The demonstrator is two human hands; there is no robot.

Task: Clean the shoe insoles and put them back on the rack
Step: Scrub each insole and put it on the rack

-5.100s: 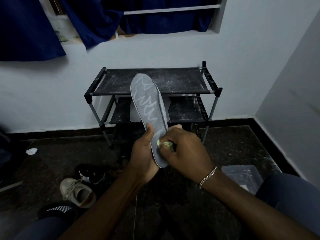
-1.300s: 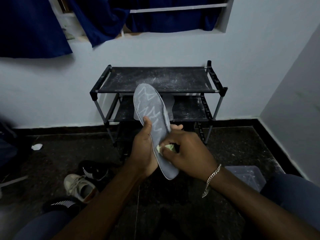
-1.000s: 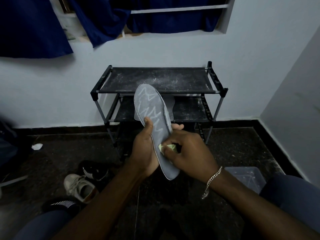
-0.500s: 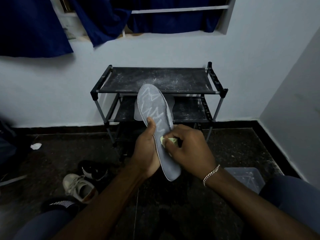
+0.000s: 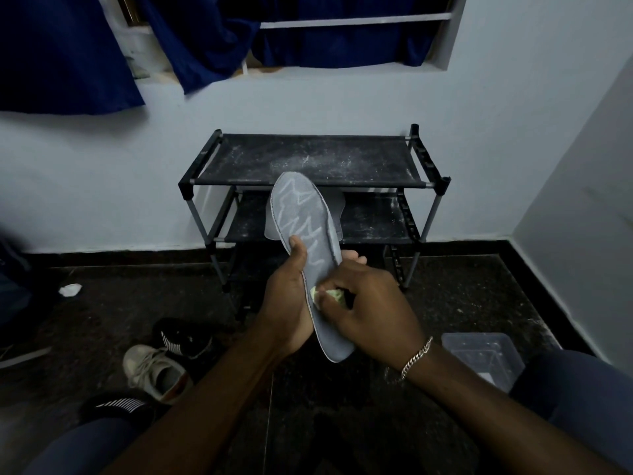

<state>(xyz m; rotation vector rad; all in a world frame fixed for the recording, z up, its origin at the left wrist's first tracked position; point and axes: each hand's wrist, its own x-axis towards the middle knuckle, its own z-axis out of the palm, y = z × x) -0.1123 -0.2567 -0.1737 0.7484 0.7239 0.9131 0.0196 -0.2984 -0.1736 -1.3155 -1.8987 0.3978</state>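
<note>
A bare corner of a room in a home, used for shoes

A black tiered shoe rack (image 5: 308,159) dusted with white specks stands against a pale painted wall (image 5: 102,183) under a window recess (image 5: 445,39) hung with dark blue cloth (image 5: 61,53); on the dark speckled stone floor (image 5: 102,320) lie a beige sneaker (image 5: 154,371) and a black striped shoe (image 5: 181,337), a crumpled white scrap (image 5: 70,289) and a clear plastic tub (image 5: 486,354) near the corner where two walls meet

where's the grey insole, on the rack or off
Off: the left hand holds the grey insole in front of the rack; right hand presses a pale wad on it.
</note>
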